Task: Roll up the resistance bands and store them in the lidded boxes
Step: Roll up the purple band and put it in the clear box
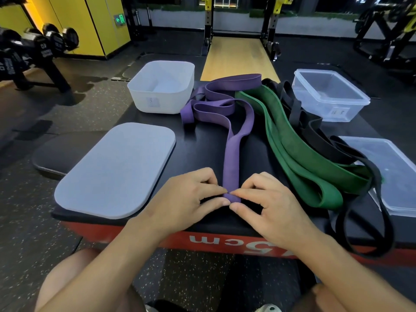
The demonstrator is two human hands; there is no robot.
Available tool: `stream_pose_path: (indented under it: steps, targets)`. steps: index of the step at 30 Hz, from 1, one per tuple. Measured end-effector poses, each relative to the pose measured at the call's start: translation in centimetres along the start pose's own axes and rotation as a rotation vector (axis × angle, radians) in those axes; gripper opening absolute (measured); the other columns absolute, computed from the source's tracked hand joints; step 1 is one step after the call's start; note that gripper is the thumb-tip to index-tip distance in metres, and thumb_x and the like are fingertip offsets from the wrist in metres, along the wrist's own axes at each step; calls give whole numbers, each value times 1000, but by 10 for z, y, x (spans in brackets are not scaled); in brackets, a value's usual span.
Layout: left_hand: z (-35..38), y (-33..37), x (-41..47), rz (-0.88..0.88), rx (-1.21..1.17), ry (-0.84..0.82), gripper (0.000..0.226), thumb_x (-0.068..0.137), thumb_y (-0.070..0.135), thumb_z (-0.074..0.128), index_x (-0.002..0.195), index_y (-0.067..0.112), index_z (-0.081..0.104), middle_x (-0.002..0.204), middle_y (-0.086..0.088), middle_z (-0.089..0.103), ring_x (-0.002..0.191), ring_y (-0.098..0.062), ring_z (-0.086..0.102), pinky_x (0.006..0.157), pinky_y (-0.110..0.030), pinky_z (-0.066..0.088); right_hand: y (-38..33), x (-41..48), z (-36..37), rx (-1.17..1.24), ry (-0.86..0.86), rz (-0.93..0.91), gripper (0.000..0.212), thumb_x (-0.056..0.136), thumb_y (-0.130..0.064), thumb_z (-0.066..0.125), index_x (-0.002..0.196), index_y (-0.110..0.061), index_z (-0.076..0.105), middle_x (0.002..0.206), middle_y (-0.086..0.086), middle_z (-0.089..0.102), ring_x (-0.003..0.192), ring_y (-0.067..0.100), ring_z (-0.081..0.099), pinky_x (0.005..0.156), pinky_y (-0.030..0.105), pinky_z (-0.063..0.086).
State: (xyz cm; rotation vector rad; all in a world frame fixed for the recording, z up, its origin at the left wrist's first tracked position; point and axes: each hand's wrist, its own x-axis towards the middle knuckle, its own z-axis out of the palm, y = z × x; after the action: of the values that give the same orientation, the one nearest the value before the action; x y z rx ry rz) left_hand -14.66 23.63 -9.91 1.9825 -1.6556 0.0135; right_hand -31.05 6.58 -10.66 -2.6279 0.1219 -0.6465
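A purple resistance band (231,154) lies lengthwise on the black box top, its far part bunched in loops. My left hand (189,199) and my right hand (265,203) pinch its near end together, thumbs and forefingers curled on a small fold. A green band (299,149) lies to the right, with black bands (319,136) over and beside it; one black loop hangs off the front edge. An open white box (139,91) stands at the back left, its grey lid (117,170) flat in front. A clear box (362,102) stands back right, its clear lid (400,167) nearer.
The work surface is a black plyo box with a red front (126,233) marked in centimetres. A black bench pad (54,154) sticks out under the grey lid. A dumbbell rack (33,50) stands far left and a squat rack (238,23) behind. My knees are below.
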Motion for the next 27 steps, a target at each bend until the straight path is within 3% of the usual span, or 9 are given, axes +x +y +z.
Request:
stream_pose_path:
  steps: [2,4,8,11,14,17,21,24,27]
  targets:
    - [3,2,0,-14,28,70,40,100,56,54,119,30,78,105,18,57,86,-3,60,72,-32,56,-1,0,0,-20,10,14,34,99,-51,58,110,-27,79,92,-19,55,89,6,50,75,31,51]
    - [2,1,1,0,-69,91,34,98,48,65,123,28,75,113,22,60,98,1,62,85,-25,54,-2,0,-1,-43,5,28,34,100,-51,55,108,-27,78,93,-19,54,88,5,48,70,35,52]
    - [-2,-3,5,-2,-229,-20,28,88,30,85,114,26,76,108,19,69,104,-4,66,92,-28,52,-3,3,-4,-77,-26,19,33,101,-51,50,110,-31,74,98,-19,51,91,2,45,64,36,53]
    - [0,-5,11,-11,-218,-9,21,90,32,81,111,28,77,108,18,71,110,-5,65,95,-32,53,1,5,-6,-67,-39,16,34,102,-53,48,111,-33,73,99,-19,48,92,5,48,66,37,53]
    - [0,-8,15,-7,-245,6,19,92,30,79,110,25,80,108,16,75,122,-1,61,104,-24,48,2,6,-2,-76,-24,32,41,102,-55,46,120,-30,73,100,-19,47,93,3,47,70,35,54]
    - [2,-10,17,-30,-274,27,16,90,31,79,104,23,81,104,14,76,122,-2,62,103,-21,47,4,6,-1,40,32,58,42,97,-49,60,132,-25,66,113,-19,54,105,4,53,83,30,55]
    - [7,-14,17,-66,-289,64,16,88,35,78,98,23,82,104,15,75,124,0,60,103,-21,46,7,7,-4,87,14,1,32,86,-34,80,115,-30,67,110,-22,62,106,5,56,89,29,52]
    - [9,-15,19,-60,-270,58,19,91,38,75,98,22,83,102,19,71,126,-2,59,103,-29,49,8,11,-3,68,17,11,27,88,-35,76,114,-30,69,110,-23,62,105,4,55,87,28,51]
    - [7,-13,20,-96,-281,28,20,96,38,72,107,25,83,103,14,59,124,-4,59,100,-27,50,11,19,-1,52,-1,21,28,87,-41,68,113,-30,71,107,-21,61,100,6,55,79,26,53]
